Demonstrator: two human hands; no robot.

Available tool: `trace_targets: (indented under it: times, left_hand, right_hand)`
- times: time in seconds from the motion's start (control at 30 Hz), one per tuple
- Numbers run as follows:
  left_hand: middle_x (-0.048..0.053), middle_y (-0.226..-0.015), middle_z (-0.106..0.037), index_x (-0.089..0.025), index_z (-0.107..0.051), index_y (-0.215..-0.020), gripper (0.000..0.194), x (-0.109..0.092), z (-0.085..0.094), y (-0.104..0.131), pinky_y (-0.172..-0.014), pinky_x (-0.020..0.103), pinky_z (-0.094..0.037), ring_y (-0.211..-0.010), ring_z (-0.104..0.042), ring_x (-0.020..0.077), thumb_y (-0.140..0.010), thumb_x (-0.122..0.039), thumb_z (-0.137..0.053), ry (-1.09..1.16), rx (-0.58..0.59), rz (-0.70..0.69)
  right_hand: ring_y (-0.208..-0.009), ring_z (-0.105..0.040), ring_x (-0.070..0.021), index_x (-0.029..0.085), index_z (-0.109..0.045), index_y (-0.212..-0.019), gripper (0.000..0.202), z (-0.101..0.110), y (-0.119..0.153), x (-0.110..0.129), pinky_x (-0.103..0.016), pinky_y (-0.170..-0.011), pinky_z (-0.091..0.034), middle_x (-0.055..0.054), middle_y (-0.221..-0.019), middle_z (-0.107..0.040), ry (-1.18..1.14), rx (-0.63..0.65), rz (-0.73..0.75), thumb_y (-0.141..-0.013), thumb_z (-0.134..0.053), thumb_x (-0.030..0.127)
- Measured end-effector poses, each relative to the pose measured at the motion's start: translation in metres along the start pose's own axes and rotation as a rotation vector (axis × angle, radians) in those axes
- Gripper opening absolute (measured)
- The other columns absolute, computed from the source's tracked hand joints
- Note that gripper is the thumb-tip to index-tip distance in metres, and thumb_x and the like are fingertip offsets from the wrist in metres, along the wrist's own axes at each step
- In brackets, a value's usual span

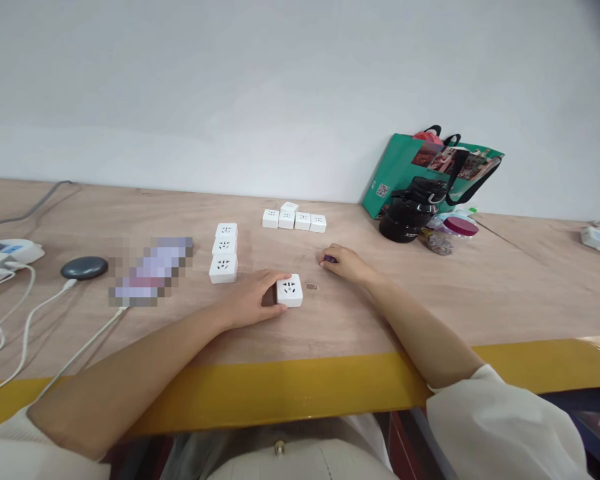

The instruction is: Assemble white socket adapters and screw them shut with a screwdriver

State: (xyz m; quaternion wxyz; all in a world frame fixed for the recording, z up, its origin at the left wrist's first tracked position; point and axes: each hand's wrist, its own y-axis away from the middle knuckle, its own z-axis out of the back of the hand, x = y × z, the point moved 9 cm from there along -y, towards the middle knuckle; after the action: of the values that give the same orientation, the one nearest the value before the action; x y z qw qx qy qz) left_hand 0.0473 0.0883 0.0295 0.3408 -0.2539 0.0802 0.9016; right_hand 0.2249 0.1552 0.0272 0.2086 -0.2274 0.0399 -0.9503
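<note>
My left hand (253, 298) is closed on a white power socket (289, 291), with the thumb on its near side and the fingers at its far side. The socket sits on the wooden table, its face with the plug holes turned up. To its right lies a small flat brownish piece (311, 287). My right hand (347, 263) rests on the table with its fingers curled around something small and dark purple (331, 259), mostly hidden. Left of my left hand, three white sockets (223, 268) stand in a column.
Several more white sockets (303, 221) form a row near the wall. A black bottle (405, 217), a green bag (393, 170) and a jar with a dark red lid (461, 227) stand at back right. At left are a blurred-out phone (153, 270), a dark oval device (85, 268) and white cables (27, 320).
</note>
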Motion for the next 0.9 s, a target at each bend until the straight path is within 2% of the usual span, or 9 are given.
trace_targets:
  times: [0.2, 0.37, 0.5, 0.67, 0.9]
  left_hand:
    - [0.005, -0.130, -0.046, -0.025, -0.041, -0.125, 0.053, -0.004, -0.001, 0.000, -0.096, 0.039, -0.036, -0.118, -0.043, 0.0275, -0.079, -0.047, -0.056, 0.051, -0.026, -0.014]
    - [0.005, -0.127, -0.047, -0.024, -0.042, -0.124, 0.049, -0.006, -0.003, 0.000, -0.093, 0.038, -0.039, -0.114, -0.046, 0.0268, -0.080, -0.044, -0.055, 0.094, -0.041, -0.017]
    - [0.006, -0.124, -0.050, -0.024, -0.043, -0.122, 0.048, -0.009, -0.001, -0.001, -0.091, 0.039, -0.039, -0.112, -0.047, 0.0273, -0.080, -0.042, -0.056, 0.106, -0.043, -0.031]
    - [0.006, -0.120, -0.052, -0.023, -0.045, -0.119, 0.045, -0.011, 0.001, -0.001, -0.089, 0.037, -0.040, -0.109, -0.048, 0.0266, -0.080, -0.043, -0.055, 0.119, -0.037, -0.032]
    - [0.005, -0.119, -0.052, -0.023, -0.044, -0.118, 0.044, -0.011, 0.000, -0.001, -0.088, 0.036, -0.040, -0.107, -0.049, 0.0255, -0.081, -0.044, -0.056, 0.111, -0.038, -0.031]
  right_hand:
    - [-0.064, -0.048, -0.0125, 0.017, -0.056, -0.072, 0.009, 0.001, 0.002, 0.022, -0.025, -0.062, -0.038, 0.000, -0.070, -0.054, -0.039, -0.022, -0.019, -0.075, -0.048, 0.015]
    - [-0.070, -0.051, -0.0111, 0.018, -0.059, -0.072, 0.008, 0.007, 0.010, 0.068, -0.024, -0.067, -0.040, 0.000, -0.078, -0.055, -0.269, -0.079, 0.059, -0.074, -0.051, 0.016]
    - [-0.063, -0.049, -0.0097, 0.017, -0.057, -0.070, 0.005, -0.004, 0.017, 0.091, -0.023, -0.061, -0.039, 0.003, -0.068, -0.055, -0.562, 0.070, 0.022, -0.073, -0.053, 0.017]
    - [-0.065, -0.052, -0.0096, 0.017, -0.060, -0.071, 0.006, -0.023, 0.018, 0.094, -0.024, -0.065, -0.041, 0.002, -0.070, -0.058, -0.796, 0.230, -0.045, -0.071, -0.059, 0.023]
    - [-0.068, -0.053, -0.0103, 0.017, -0.062, -0.070, 0.007, -0.031, 0.015, 0.086, -0.025, -0.069, -0.041, 0.002, -0.072, -0.059, -0.838, 0.255, -0.082, -0.071, -0.060, 0.024]
